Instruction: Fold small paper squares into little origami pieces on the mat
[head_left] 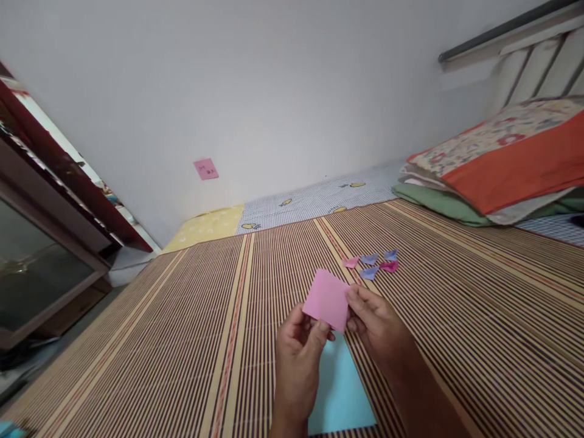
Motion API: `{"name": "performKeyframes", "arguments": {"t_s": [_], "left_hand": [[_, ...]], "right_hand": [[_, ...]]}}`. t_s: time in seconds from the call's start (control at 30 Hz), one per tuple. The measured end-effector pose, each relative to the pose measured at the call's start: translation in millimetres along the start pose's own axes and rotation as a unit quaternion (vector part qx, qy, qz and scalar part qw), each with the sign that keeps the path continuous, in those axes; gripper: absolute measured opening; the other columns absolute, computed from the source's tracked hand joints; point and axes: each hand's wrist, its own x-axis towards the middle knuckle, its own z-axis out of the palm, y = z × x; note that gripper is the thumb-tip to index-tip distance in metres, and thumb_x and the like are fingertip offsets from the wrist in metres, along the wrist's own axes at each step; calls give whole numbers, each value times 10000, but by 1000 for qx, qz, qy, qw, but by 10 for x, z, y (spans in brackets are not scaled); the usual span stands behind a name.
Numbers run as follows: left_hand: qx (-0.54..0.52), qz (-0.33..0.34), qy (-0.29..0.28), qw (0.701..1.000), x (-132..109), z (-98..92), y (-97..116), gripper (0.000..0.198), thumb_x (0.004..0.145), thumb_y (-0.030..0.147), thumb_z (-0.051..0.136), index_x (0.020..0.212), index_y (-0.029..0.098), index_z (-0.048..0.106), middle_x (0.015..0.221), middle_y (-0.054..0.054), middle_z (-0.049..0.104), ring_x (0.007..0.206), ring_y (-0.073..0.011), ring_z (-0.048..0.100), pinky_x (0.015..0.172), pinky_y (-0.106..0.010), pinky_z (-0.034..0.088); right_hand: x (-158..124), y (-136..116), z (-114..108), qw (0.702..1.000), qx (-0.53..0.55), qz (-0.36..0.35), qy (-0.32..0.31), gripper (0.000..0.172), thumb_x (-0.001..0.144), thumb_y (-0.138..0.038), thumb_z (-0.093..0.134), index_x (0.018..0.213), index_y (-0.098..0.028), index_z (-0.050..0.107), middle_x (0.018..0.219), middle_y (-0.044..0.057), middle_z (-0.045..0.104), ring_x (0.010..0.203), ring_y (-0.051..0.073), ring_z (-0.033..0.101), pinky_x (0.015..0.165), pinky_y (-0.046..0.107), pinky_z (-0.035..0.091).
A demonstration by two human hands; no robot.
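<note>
Both my hands hold a small pink square of paper [326, 299] above a striped bamboo mat [182, 328]. My left hand [298, 350] pinches its lower left edge with thumb and fingers closed. My right hand [371, 322] pinches its right edge. Under my hands a light blue sheet of paper [340, 395] lies flat on the mat. Just beyond the pink square, several small folded paper pieces [374, 264] in pink, purple and magenta lie together on the mat.
Folded bedding and an orange patterned pillow [502, 164] are stacked at the right. A pink note [205, 168] sticks to the white wall. A dark wooden cabinet with glass [41, 255] stands at the left beside the mat's edge.
</note>
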Motion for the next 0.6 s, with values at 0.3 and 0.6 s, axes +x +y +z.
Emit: {"name": "performKeyframes", "arguments": {"t_s": [0.3,0.6], "left_hand": [[-58,-107,-95,988,32,-18,-121,411,838,519,732,732,122,722,525,-73,688,423,-116,542,493,-237,295],[20,-71,37,997,112,-131,-113,415,801,503,772,631,146,646,490,-5,621,438,-107,495,512,-239,343]], "right_hand": [[-25,17,38,997,-30,-18,-76,255,972,-451,633,883,-212,625,598,-48,610,417,134,592,432,252,537],[-67,-150,-25,896,-338,-288,14,460,924,-127,577,1365,-254,613,1419,124,595,1280,266,591,993,411,543]]}}
